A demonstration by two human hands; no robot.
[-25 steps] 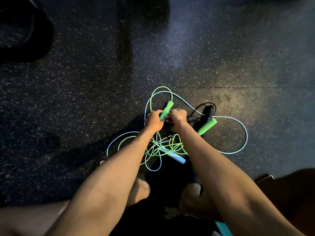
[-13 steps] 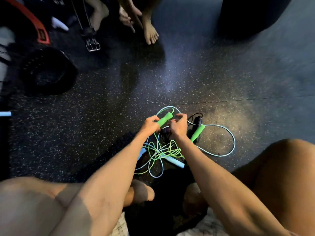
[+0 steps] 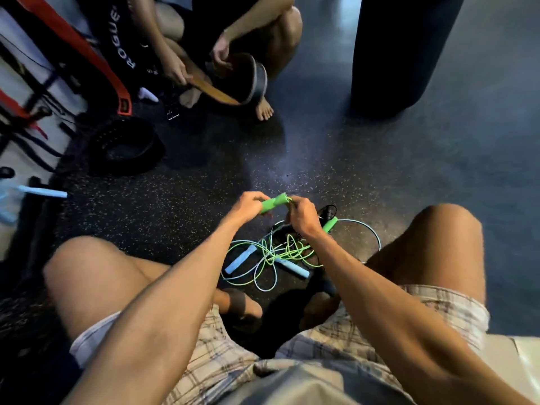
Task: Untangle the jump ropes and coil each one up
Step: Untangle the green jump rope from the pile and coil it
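1. Centre of the frame: the left hand [image 3: 248,204] has its fingers wrapped round a bright green foam handle [image 3: 274,203], held up off the floor.
2. The right hand [image 3: 302,219] meets it at the handle's right tip, fingers curled and pinching where the thin cord comes out.
3. Below both hands, the tangle of thin green cord [image 3: 280,249] lies on the dark speckled rubber floor [image 3: 190,206], between the person's bare knees.
4. One pale blue foam handle [image 3: 241,258] lies at the tangle's left, a second pale blue handle [image 3: 293,268] at its lower right.
5. A second green handle [image 3: 330,225] pokes out just beside the right wrist.
6. A pale blue cord loop [image 3: 372,233] sweeps towards the right knee.
7. Top of the frame: another crouching person [image 3: 263,33], barefoot, holds something dark and round.
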